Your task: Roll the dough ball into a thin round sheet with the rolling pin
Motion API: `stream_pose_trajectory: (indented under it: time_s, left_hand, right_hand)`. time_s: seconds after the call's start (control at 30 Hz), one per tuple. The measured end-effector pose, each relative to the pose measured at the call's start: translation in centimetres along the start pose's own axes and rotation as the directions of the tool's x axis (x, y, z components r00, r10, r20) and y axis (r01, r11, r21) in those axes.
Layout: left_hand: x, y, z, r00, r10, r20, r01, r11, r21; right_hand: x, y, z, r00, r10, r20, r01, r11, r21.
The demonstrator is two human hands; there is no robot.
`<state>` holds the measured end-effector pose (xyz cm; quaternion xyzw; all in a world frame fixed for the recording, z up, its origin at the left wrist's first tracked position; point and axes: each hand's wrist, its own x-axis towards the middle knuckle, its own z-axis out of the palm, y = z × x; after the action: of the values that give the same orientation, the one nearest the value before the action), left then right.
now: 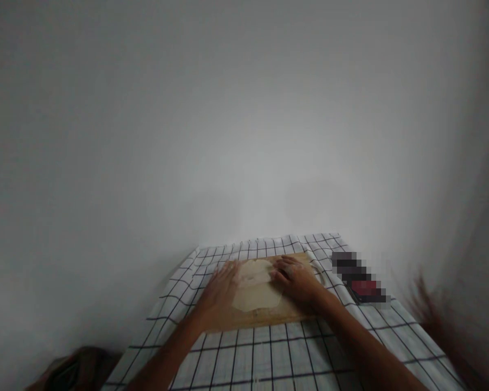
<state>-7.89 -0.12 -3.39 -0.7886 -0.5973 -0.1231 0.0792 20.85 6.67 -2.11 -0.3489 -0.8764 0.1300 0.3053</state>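
Observation:
A thin, pale sheet of dough [258,297] with an uneven outline lies on a wooden board [264,319]. Between my hands a faint ridge crosses the dough; I cannot tell whether it is a fold or a pale rod. My left hand [224,282], smeared by motion, lies at the dough's left edge with its fingers stretched forward. At the right edge rests my right hand [295,277], palm down, its fingers slightly bent and apart, the thumb towards the dough. Both palms hide what lies beneath them.
A white tablecloth [244,355] with dark grid lines covers the table. Right of the board lies a dark and red object [361,279], blurred out by pixels. A pale wall [244,136] stands behind the table. Something dark [77,369] sits low at the left.

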Motion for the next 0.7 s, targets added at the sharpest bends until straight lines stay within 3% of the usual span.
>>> stream_pose_trajectory:
  time_s: [0.07, 0.17, 0.23, 0.33, 0.47, 0.53, 0.7]
  left_hand:
    - [3.3, -1.2, -0.1, 0.984, -0.130, 0.122, 0.133, 0.991, -0.019]
    - [6.6, -2.3, -0.3, 0.976, -0.150, 0.156, 0.155, 0.988, -0.024]
    - [6.9, -2.5, -0.2, 0.978, -0.146, 0.151, 0.152, 0.988, -0.025]
    - [4.8, -2.3, 0.4, 0.994, -0.077, 0.076, 0.079, 0.997, -0.018]
    - [-0.3, -0.8, 0.3, 0.988, 0.123, -0.092, -0.119, 0.992, 0.041]
    - [-2.9, 0.9, -0.3, 0.971, 0.201, -0.132, -0.192, 0.979, 0.074]
    - [-8.3, 6.5, -2.1, 0.962, 0.222, -0.158, -0.194, 0.965, 0.175]
  right_hand:
    - [0.0, 0.2, -0.1, 1.000, -0.002, -0.011, 0.002, 1.000, -0.027]
    - [0.1, 0.5, 0.1, 0.999, 0.035, -0.012, -0.036, 0.997, -0.068]
    - [0.0, 0.8, 0.2, 0.997, 0.073, -0.021, -0.075, 0.994, -0.078]
    - [0.0, 1.1, 0.4, 0.996, 0.081, -0.024, -0.082, 0.994, -0.077]
    - [0.0, 1.2, 0.4, 0.999, 0.049, -0.014, -0.050, 0.995, -0.085]
    - [0.0, 1.1, 0.3, 0.999, 0.045, -0.013, -0.046, 0.996, -0.081]
    - [-0.1, 0.6, 0.1, 0.998, 0.055, -0.018, -0.056, 0.997, -0.049]
